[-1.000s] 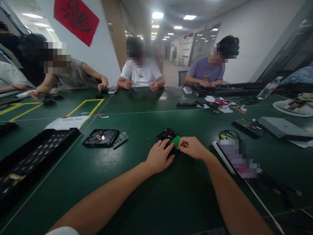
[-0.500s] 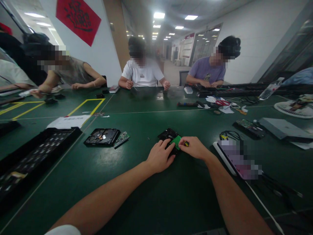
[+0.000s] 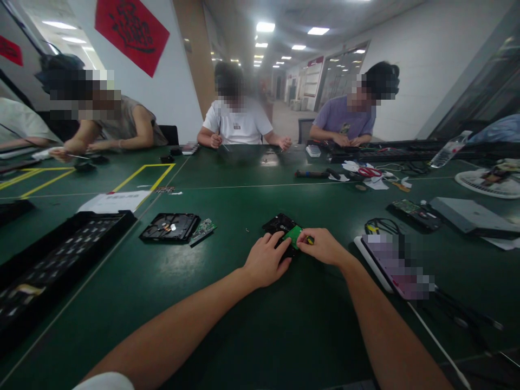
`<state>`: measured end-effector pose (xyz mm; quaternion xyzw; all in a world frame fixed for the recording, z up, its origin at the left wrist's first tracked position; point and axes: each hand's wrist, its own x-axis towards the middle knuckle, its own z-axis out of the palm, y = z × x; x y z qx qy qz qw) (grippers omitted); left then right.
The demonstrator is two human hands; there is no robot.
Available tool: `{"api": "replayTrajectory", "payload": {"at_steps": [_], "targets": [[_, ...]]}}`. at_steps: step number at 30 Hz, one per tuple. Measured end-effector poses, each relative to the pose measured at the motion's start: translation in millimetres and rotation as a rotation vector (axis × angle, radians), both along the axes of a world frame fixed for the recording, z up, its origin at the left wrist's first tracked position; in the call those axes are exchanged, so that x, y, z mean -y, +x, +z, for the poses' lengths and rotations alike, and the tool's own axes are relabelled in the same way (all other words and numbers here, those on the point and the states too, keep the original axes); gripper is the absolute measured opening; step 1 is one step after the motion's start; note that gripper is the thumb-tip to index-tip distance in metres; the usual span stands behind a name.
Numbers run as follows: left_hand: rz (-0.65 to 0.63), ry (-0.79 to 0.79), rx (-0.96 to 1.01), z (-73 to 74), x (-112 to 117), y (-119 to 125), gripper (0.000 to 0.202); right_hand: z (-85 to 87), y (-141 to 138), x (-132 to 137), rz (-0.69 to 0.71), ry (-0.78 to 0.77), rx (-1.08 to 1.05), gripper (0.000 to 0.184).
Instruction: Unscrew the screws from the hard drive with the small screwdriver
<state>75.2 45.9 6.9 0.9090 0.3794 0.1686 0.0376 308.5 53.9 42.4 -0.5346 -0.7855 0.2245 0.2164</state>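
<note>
A hard drive point(image 3: 279, 221) lies on the green table point(image 3: 227, 203) in front of the person, with a green circuit board point(image 3: 291, 234) on its top. The left hand point(image 3: 266, 261) rests over the near left part of the drive, fingers bent onto it and thumb apart; whether it grips or only presses cannot be told. The right hand point(image 3: 325, 247) pinches a small yellow-and-black tool point(image 3: 310, 239) beside the board, its fingertips at the board's right edge; the tool's tip is hidden. To the left lies another drive point(image 3: 162, 230), a loose circuit board point(image 3: 203, 229) just beside it, and farther left a long black tray point(image 3: 122, 222). To the right are a screen point(image 3: 385, 260), blurred out, a third drive point(image 3: 414, 214) and a flat grey box point(image 3: 471, 214). Across the table sit three co-workers, and a plastic bottle point(image 3: 450, 149) leans at the far right.
</note>
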Motion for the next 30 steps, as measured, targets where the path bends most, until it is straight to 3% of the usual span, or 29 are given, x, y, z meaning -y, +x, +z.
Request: {"api": "replayTrajectory", "payload": {"at_steps": [13,18,23,26,30], "targets": [[0.001,0.011,0.015,0.2,1,0,0.057,0.5,-2,0,-0.036,-0.004,0.017,0.012],[0.012,0.012,0.045,-1.4,1,1,0.058,-6.4,2,-4,-0.131,0.086,-0.032,0.017],[0.09,0.047,0.1,1.0,1,5,0.069,-13.2,8,-12,-0.421,0.095,-0.282,0.026],[0.107,0.064,0.109,2.9,-4,5,0.068,-15.5,11,-17,-0.465,0.106,-0.502,0.032],[0.022,0.063,0.099,1.4,-14,1,0.067,-16.5,13,-19,-0.475,0.311,-0.569,0.035]]}}
